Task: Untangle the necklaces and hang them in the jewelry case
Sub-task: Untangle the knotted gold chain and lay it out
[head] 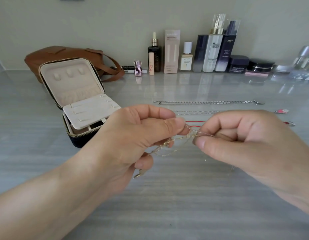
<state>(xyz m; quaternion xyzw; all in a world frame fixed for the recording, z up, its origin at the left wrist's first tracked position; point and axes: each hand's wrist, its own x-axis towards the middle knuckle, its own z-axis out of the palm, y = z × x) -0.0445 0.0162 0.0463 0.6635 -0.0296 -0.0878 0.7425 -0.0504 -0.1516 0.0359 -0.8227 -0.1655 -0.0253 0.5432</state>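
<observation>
Nearest to the camera, above the grey table (167, 213), the person holds a thin gold necklace (167, 144) lifted between both hands. The left hand (133, 135) pinches it between thumb and forefinger, and the right hand (245, 135) pinches it in the same way just beside, so each grip is narrow and closed on the chain, with a small knot of loops between them. More loops hang loose under the left hand, and a small gold piece (139, 174) dangles below it. This chain looks very light, soft and slippery, and probably it is easy to break or to pull into a tighter knot. It seems best to take it close on both sides of the knot with the fingertips only, and to open the loops gently instead of pulling. Behind the hands, a red cord (195, 121), a thin silver chain (193, 112) and a thicker silver chain (207, 102) lie straight on the table, apart from each other. To the left stands the jewelry case (51, 94), open, and no necklace hangs in it yet. Farthest, near the wall, are a brown bag (63, 52) and a row of bottles and jars (212, 49).
</observation>
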